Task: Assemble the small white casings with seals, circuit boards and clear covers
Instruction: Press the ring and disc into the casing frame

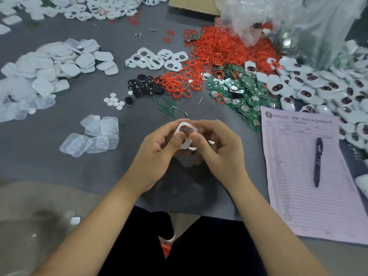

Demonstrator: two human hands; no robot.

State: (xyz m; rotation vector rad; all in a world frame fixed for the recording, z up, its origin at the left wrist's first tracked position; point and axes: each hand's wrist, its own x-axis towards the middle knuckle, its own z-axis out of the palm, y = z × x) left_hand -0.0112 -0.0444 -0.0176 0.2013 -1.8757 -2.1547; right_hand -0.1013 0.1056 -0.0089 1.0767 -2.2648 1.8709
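Note:
Both hands hold one small white casing above the near middle of the grey table. A red seal ring lies in its upper opening. My left hand grips the casing from the left, thumb pressed on its face. My right hand pinches it from the right, fingers curled. A pile of red seals lies beyond, with green circuit boards to its right. Empty white casings lie at centre back. Clear covers lie left of my hands.
Finished casings are heaped at the right beside a plastic bag. A printed sheet with a dark pen lies at the right. Black parts, white discs and green pins lie ahead. More clear covers are piled left.

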